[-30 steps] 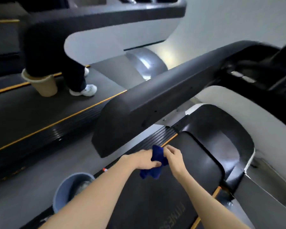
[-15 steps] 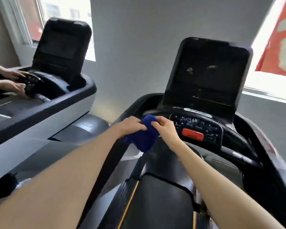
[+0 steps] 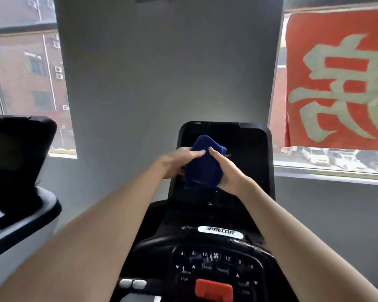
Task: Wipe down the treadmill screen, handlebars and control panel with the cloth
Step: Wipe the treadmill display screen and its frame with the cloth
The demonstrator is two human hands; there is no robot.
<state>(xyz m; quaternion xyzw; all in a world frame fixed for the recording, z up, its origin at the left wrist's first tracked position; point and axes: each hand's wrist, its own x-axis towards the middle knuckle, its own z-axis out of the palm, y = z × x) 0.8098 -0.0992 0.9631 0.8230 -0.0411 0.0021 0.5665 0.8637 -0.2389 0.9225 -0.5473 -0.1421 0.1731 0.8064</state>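
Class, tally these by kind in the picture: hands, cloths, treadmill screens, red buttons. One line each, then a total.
Hands: 2, left hand, right hand
Cloths: 1, blue cloth
Treadmill screens: 2, near screen, neighbouring screen
Red buttons: 1, red button
Total: 6

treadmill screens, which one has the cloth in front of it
The centre screen, above the PRECOR badge: the left hand and right hand hold the blue cloth before it. The other screen, far left, has no hands near it.
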